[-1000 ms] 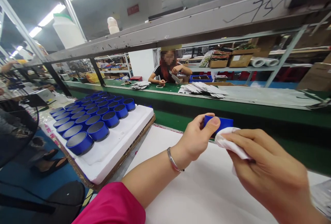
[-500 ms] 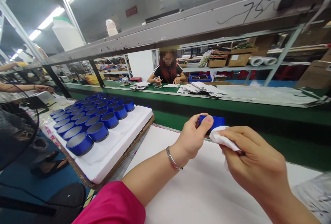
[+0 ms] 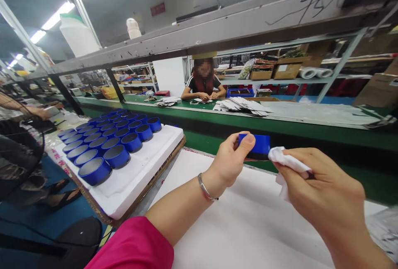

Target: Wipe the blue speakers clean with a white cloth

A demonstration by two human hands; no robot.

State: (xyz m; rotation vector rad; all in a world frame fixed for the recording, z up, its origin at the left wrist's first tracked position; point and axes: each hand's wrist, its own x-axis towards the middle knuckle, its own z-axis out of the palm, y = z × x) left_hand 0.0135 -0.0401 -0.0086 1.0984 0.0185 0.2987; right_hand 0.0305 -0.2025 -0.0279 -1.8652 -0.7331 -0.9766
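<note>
My left hand [image 3: 231,159] has a blue cylinder [image 3: 259,144] pinched, and my right hand [image 3: 323,186] is just beside it, gripping a white cloth [image 3: 287,161].

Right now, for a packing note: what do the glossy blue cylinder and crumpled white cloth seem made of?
The blue cylinder looks like coated metal, from its smooth sheen, though plastic is possible. The white cloth looks like soft matte fabric or tissue, from its limp folds.

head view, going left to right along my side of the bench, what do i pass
white foam tray of blue canisters → left hand → blue canister → white cloth → right hand
</note>
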